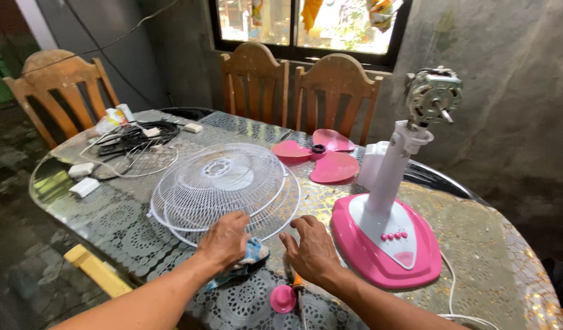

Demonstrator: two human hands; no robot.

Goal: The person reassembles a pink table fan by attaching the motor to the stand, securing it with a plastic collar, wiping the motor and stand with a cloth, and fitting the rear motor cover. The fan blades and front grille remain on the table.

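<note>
At the far left corner of the table (110,214), beside a wooden chair (61,85), lies a tangle of black cable (144,133) with small white boxes (83,177) and a second wire guard (138,160) flat under it.

Toward the near edge, left of middle, two white fan guards (223,189) lie stacked flat, their rims nearly reaching the person's hands. The left hand (223,241) rests palm down on a blue cloth (252,252), fingers curled over it and pressing it to the lace table cover — its knuckles touch the near rim of the guards, so this hand is the nearer one to them. The guards lie straight ahead of it, away from the person; being round, they have no long axis to speak of.

The right hand (312,247) sits just beside it, flat and empty, fingers spread moderately, tips pointing at the guards' near rim but apart from it. Under the wrist, at the near edge, lie a pink cap (283,299) and a screwdriver (298,287) with an orange handle, its shaft running toward the person.

Past the guards, mid-table, rests a pink three-blade fan blade (323,156). To the right stands the pink fan base (385,241) with its white neck tilted up — the bare motor (433,95) on top, shaft exposed. A white cord (456,299) trails off the near right edge.
</note>
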